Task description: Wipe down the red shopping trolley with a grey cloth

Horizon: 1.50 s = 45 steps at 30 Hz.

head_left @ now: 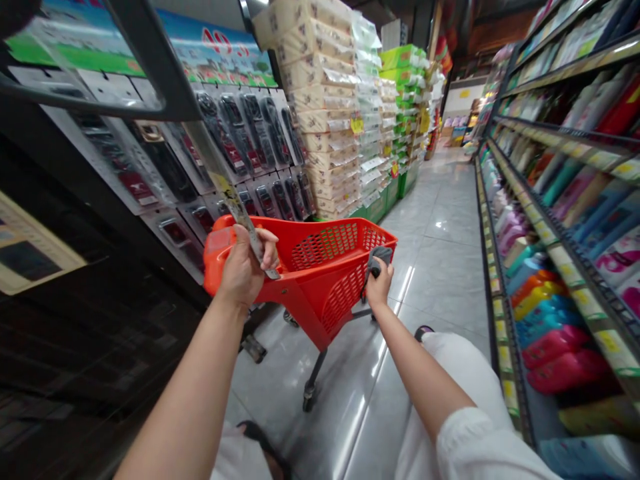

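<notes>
Nearest, two bare forearms, the right with a white sleeve [475, 437] at the elbow, and a white-clad leg [465, 360]. Left hand [245, 263]: fingers closed around a flat bar [229, 187], grey with yellow marks, slanting up and left to an open grey frame [150, 53]. Bar and frame stand in the line of sight, covering part of the display behind. Right hand [380, 283]: fingers gripping a grey cloth [382, 255] at the rim of a shopping cart; whether the cloth touches the rim cannot be told. One cart [310, 293], red plastic with pierced sides, on dark legs and casters [308, 399], in front of the person, taking up the left part of the aisle. Beneath, a grey tiled floor [450, 213], glossy. Left side: a dark cabinet [90, 373] bearing a cream panel [70, 259]; beyond the cart, hanging rows of packets [233, 123] holding dark items, under a blue-and-green banner [225, 60]. Right side: long shelving [560, 247] with price labels, stocked with bottles and brightly coloured packages [550, 307]. Farther along on the left, tall stacks of cream cartons [325, 120], then green cartons [400, 87]. At the far end, blurred goods [457, 127], too small to identify.
</notes>
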### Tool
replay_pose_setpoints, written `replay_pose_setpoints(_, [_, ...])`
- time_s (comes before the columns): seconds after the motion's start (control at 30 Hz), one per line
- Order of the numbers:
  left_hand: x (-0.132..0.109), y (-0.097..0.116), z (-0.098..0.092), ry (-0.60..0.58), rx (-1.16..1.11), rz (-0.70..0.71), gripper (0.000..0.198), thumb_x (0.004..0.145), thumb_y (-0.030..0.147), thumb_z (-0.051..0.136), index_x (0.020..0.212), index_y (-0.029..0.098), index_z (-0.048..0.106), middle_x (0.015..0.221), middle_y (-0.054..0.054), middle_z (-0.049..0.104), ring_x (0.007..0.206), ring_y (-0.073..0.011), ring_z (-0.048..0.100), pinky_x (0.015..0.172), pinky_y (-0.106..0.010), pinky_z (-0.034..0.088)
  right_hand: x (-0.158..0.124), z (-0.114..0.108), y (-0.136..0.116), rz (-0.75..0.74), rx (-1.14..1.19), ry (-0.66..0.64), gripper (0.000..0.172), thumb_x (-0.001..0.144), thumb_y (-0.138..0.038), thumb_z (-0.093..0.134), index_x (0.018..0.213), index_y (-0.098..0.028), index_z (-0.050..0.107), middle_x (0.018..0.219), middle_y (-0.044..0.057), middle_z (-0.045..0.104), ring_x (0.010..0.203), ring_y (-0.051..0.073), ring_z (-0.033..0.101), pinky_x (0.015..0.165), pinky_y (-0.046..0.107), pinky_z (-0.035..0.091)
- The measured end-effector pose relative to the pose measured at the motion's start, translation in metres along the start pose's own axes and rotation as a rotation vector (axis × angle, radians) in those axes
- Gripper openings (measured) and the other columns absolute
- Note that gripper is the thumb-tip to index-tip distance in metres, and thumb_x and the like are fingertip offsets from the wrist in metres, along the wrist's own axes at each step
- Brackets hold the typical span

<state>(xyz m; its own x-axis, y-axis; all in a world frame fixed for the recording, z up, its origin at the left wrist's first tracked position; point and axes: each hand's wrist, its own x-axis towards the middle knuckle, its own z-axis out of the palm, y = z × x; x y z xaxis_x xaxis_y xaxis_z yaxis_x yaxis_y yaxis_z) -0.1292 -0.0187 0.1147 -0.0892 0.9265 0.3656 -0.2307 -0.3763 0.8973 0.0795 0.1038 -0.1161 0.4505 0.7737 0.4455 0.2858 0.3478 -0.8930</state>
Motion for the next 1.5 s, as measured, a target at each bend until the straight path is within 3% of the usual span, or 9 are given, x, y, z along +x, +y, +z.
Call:
replay_pose_setpoints(0.17, [0.001,-0.005,0.014,0.001,-0.041,-0.037,0.058,0.087,0.066,0.043,0.061,0.018,0.060,0.040,0.003,0.039,0.035,-0.0077,0.034,0.038,-0.021,0.034,-0.018,0.005,-0.024,-0.007,-0.159,-0.124,0.050,0.075,-0.009,0.045,0.121,-0.020,0.062,0.123,0.013,0.051,0.120,0.027,0.048,0.108,0.049,0.035])
replay_pose_setpoints(0.47, [0.009,-0.011,0.019,-0.029,-0.026,-0.005,0.058,0.084,0.069,0.047,0.060,0.017,0.058,0.042,0.004,0.038,0.037,-0.0063,0.032,0.040,-0.019,0.034,-0.092,0.016,-0.113,-0.208,-0.144,-0.326,0.053,0.079,-0.006,0.047,0.128,-0.023,0.060,0.131,0.011,0.048,0.121,0.026,0.044,0.108,0.041,0.036])
replay_pose_setpoints(0.57, [0.009,-0.010,0.020,-0.031,-0.038,0.002,0.057,0.083,0.068,0.049,0.060,0.017,0.058,0.042,0.004,0.038,0.037,-0.0064,0.032,0.039,-0.019,0.034,-0.101,0.018,-0.127,-0.256,-0.160,-0.376,0.058,0.078,-0.008,0.053,0.133,-0.025,0.057,0.133,0.011,0.044,0.121,0.028,0.044,0.107,0.043,0.037])
replay_pose_setpoints(0.67, [0.007,-0.009,0.021,-0.030,-0.052,0.002,0.056,0.083,0.067,0.050,0.059,0.017,0.057,0.042,0.004,0.039,0.036,-0.0062,0.033,0.039,-0.019,0.034,-0.091,0.015,-0.115,-0.329,-0.180,-0.416,0.055,0.079,-0.010,0.055,0.131,-0.029,0.060,0.132,0.010,0.047,0.117,0.027,0.046,0.104,0.041,0.040])
replay_pose_setpoints(0.77, [0.006,-0.008,0.021,-0.031,-0.046,-0.006,0.056,0.084,0.067,0.049,0.060,0.017,0.058,0.042,0.003,0.038,0.036,-0.0062,0.033,0.040,-0.019,0.035,-0.069,0.010,-0.080,-0.308,-0.211,-0.373,0.058,0.078,-0.006,0.052,0.129,-0.032,0.062,0.128,0.008,0.050,0.114,0.025,0.049,0.102,0.039,0.042])
replay_pose_setpoints(0.93, [0.006,-0.009,0.023,-0.009,-0.031,0.000,0.056,0.084,0.067,0.049,0.060,0.018,0.059,0.041,0.003,0.035,0.037,-0.0070,0.031,0.039,-0.020,0.034,-0.028,-0.002,-0.013,0.017,-0.148,-0.030,0.047,0.078,-0.014,0.053,0.123,-0.020,0.066,0.116,0.011,0.050,0.109,0.023,0.055,0.101,0.040,0.045])
replay_pose_setpoints(1.03, [0.007,-0.010,0.023,0.005,-0.034,-0.002,0.056,0.084,0.067,0.049,0.059,0.018,0.058,0.041,0.003,0.035,0.036,-0.0075,0.031,0.038,-0.021,0.035,-0.011,-0.001,0.002,0.055,-0.090,0.071,0.045,0.080,-0.018,0.052,0.122,-0.017,0.065,0.116,0.011,0.051,0.109,0.021,0.057,0.103,0.038,0.045])
replay_pose_setpoints(1.2, [0.006,-0.011,0.021,-0.014,-0.047,-0.005,0.055,0.084,0.067,0.049,0.060,0.018,0.058,0.042,0.003,0.036,0.037,-0.0074,0.033,0.040,-0.021,0.036,-0.015,0.020,-0.016,0.101,-0.085,-0.020,0.047,0.078,-0.015,0.051,0.123,-0.014,0.063,0.121,0.014,0.053,0.119,0.023,0.055,0.107,0.040,0.041])
replay_pose_setpoints(1.5, [0.003,-0.008,0.020,0.006,-0.064,-0.028,0.055,0.085,0.066,0.048,0.058,0.018,0.056,0.040,0.004,0.036,0.034,-0.0069,0.034,0.038,-0.021,0.034,-0.082,0.042,-0.066,0.121,-0.013,-0.031,0.042,0.082,-0.012,0.050,0.121,-0.016,0.065,0.126,0.016,0.049,0.127,0.027,0.047,0.111,0.049,0.034])
